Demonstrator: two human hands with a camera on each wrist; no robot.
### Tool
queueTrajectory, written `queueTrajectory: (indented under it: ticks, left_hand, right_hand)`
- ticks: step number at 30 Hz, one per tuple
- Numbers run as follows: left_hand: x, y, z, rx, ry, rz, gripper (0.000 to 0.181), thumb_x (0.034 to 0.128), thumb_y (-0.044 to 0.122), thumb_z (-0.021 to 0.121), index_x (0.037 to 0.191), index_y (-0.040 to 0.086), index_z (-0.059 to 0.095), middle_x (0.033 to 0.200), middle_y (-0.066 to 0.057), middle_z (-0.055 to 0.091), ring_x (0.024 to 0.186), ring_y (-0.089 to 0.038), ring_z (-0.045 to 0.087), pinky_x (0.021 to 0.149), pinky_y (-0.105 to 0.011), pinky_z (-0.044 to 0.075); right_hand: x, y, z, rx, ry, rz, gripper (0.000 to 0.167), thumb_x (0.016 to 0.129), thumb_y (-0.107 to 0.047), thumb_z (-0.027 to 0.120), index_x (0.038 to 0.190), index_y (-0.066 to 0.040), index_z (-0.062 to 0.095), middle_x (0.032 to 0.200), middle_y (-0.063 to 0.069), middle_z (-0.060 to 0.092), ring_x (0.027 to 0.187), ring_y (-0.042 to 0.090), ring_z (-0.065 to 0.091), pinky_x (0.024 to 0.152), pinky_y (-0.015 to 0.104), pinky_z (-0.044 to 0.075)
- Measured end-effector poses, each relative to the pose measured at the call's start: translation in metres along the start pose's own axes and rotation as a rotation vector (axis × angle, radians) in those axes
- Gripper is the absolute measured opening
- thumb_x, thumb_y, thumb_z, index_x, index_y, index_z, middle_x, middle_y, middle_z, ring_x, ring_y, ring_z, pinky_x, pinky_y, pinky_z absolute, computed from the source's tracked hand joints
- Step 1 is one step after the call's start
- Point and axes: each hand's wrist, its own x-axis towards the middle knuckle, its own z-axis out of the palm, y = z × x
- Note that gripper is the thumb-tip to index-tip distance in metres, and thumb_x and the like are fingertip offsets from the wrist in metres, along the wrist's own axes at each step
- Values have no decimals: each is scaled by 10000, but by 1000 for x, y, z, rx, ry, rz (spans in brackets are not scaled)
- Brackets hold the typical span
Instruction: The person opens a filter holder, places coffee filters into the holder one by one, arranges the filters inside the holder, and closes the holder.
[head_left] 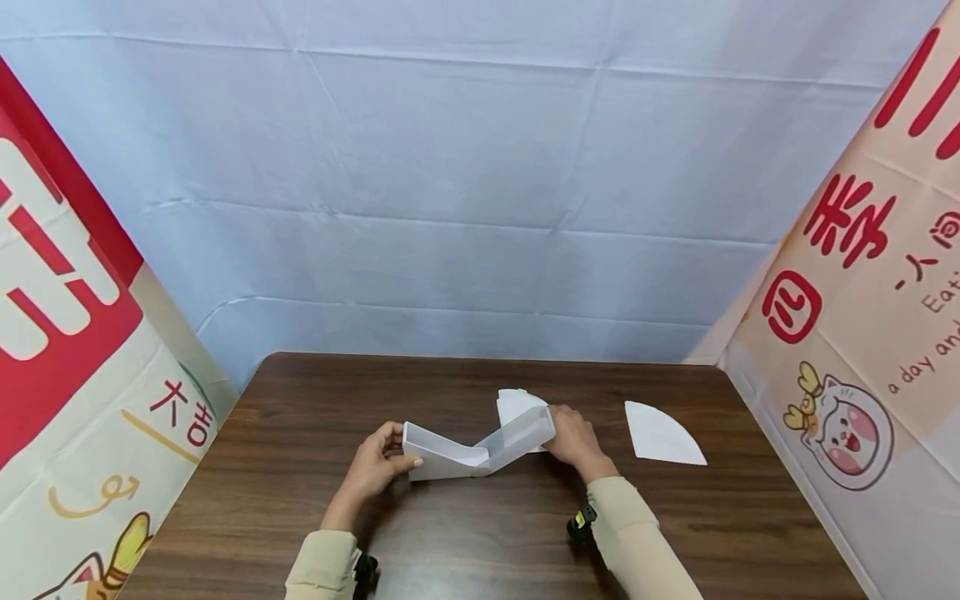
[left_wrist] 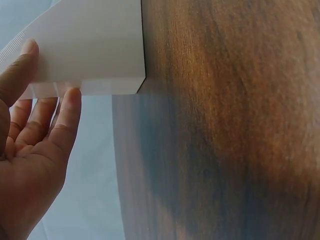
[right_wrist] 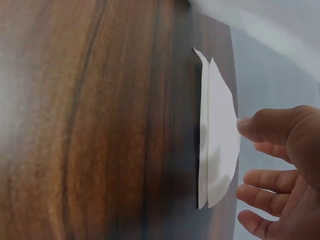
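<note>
In the head view, a white plastic case (head_left: pixel 444 462) with a hinged translucent lid (head_left: pixel 517 440) is spread wide like a V. My left hand (head_left: pixel 377 461) grips its left end, and the left wrist view shows the thumb on one face and the fingers (left_wrist: pixel 67 117) at the other side. Past the lid's right end is my right hand (head_left: pixel 573 437), beside fan-shaped white papers (head_left: pixel 516 403) partly hidden by the lid. In the right wrist view, the fingers (right_wrist: pixel 267 200) are loosely bent, with the thumb by the edge of the papers (right_wrist: pixel 222 135); contact is hard to tell.
Another fan-shaped white paper (head_left: pixel 663 435) lies on the brown wooden table (head_left: pixel 315 400) farther right. A pale cloth (head_left: pixel 450 167) hangs behind the table, with printed banners (head_left: pixel 847 333) at both sides.
</note>
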Motion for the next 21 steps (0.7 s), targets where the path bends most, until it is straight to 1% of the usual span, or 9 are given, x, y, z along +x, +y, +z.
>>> queueTrajectory:
  ticks: [6, 8, 10, 14, 17, 19, 21]
  left_hand:
    - [-2, 2, 0, 17, 0, -6, 312, 728, -57, 749, 982, 11, 580, 911, -64, 652, 917, -321, 607, 699, -300, 513]
    - [-2, 1, 0, 18, 2, -1, 310, 730, -58, 747, 982, 9, 578, 909, -64, 651, 914, -323, 607, 693, -301, 514]
    - [-1, -1, 0, 21, 1, 16, 312, 728, -56, 749, 979, -3, 571, 905, -75, 648, 906, -331, 606, 681, -304, 515]
    - [4, -18, 1, 14, 10, 26, 330, 720, -41, 762, 984, 0, 569, 913, -85, 648, 910, -323, 607, 689, -307, 512]
    - [8, -30, 2, 14, 12, 5, 346, 721, -5, 775, 1001, 27, 575, 928, -63, 650, 924, -290, 609, 701, -299, 511]
    - [9, -33, 2, 18, 10, -1, 351, 724, 22, 781, 1007, 37, 575, 931, -52, 649, 924, -273, 610, 699, -294, 512]
    - [9, -35, 2, 12, 9, 6, 351, 726, 36, 783, 1008, 37, 575, 931, -54, 648, 922, -276, 609, 695, -305, 516]
  right_hand:
    - [8, 2, 4, 5, -32, 36, 315, 771, -100, 676, 1078, -43, 635, 1020, 177, 601, 931, 385, 558, 702, 565, 449]
    - [12, 4, 7, 7, -42, 54, 295, 796, -110, 656, 1085, -56, 633, 1021, 166, 598, 937, 378, 555, 712, 565, 445]
    - [16, 6, 10, 9, -55, 74, 262, 825, -125, 625, 1081, -69, 633, 1005, 154, 594, 931, 369, 554, 715, 562, 442]
    - [21, 8, 13, 6, -73, 105, 223, 868, -147, 572, 1067, -63, 625, 957, 144, 586, 902, 363, 551, 704, 557, 439]
    - [22, 8, 15, -7, -65, 120, 210, 878, -158, 554, 1049, -50, 611, 919, 145, 582, 869, 362, 552, 682, 549, 442]
    - [22, 7, 16, -14, -50, 127, 213, 876, -167, 553, 1044, -49, 606, 905, 147, 581, 854, 362, 554, 671, 544, 444]
    - [23, 8, 17, -14, -31, 126, 218, 864, -163, 559, 1042, -48, 607, 903, 151, 585, 850, 365, 558, 664, 542, 447]
